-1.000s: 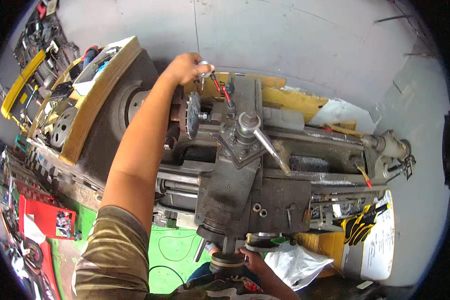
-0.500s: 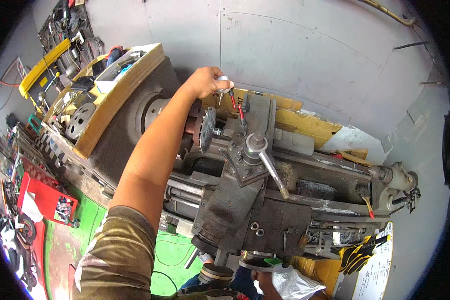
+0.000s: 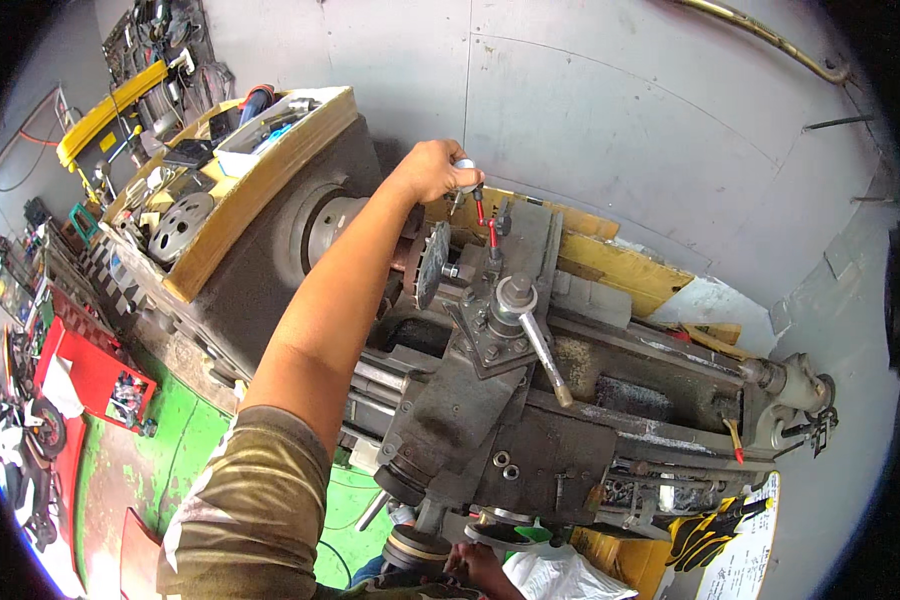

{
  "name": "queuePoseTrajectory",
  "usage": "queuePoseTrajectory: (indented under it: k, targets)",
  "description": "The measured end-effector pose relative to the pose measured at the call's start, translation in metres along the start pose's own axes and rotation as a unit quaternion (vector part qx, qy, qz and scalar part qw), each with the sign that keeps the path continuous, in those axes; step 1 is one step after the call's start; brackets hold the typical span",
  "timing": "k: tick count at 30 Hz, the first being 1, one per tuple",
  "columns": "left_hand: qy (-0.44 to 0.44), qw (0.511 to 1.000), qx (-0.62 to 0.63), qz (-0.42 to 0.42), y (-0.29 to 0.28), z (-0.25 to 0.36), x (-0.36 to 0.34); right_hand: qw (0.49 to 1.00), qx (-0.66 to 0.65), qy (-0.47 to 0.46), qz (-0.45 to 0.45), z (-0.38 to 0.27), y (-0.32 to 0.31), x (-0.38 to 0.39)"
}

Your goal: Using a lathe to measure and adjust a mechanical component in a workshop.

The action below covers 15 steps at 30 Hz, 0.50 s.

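My left hand (image 3: 432, 172) reaches over the lathe, its fingers closed around a small round dial indicator (image 3: 468, 174). A jointed red arm (image 3: 491, 233) joins the indicator to the tool post side of the carriage. Just below my left hand, a dark toothed disc (image 3: 432, 265) is mounted in the spindle, with a bolt end at its centre. The tool post (image 3: 513, 305) with its long clamping lever stands to the right. Low in the picture, my right hand (image 3: 478, 568) is in shadow beside a ringed handwheel (image 3: 417, 550); its fingers are not clear.
A wooden-edged tray (image 3: 270, 190) of tools and parts sits on the headstock. The lathe bed (image 3: 660, 350) runs right to the tailstock end (image 3: 805, 385). A grey wall (image 3: 610, 110) stands close behind. Black-yellow gloves (image 3: 710, 530) and a white plastic bag (image 3: 565, 575) are at lower right.
The view has shifted, so the lathe sits slightly differently. My left hand stays on the dial indicator. My right hand has moved left, closer to the ringed handwheel.
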<state>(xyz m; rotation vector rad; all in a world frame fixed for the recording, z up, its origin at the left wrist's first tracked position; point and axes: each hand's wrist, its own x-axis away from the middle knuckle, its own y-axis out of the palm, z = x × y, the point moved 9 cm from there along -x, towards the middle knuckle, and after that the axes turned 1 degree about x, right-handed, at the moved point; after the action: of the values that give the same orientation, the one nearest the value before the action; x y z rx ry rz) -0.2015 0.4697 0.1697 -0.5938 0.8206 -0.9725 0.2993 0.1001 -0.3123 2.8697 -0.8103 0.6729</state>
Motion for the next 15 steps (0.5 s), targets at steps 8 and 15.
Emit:
queuePoseTrajectory:
  k: [8,15]
  targets:
    - [-0.032,0.999,-0.005,0.014,-0.003,-0.003,0.001,0.978,-0.096,0.173,0.066,0.141,-0.028,-0.029]
    - [-0.047,0.998,-0.016,0.025,-0.005,-0.006,0.0,0.861,0.489,-0.123,0.073,0.159,-0.078,0.022]
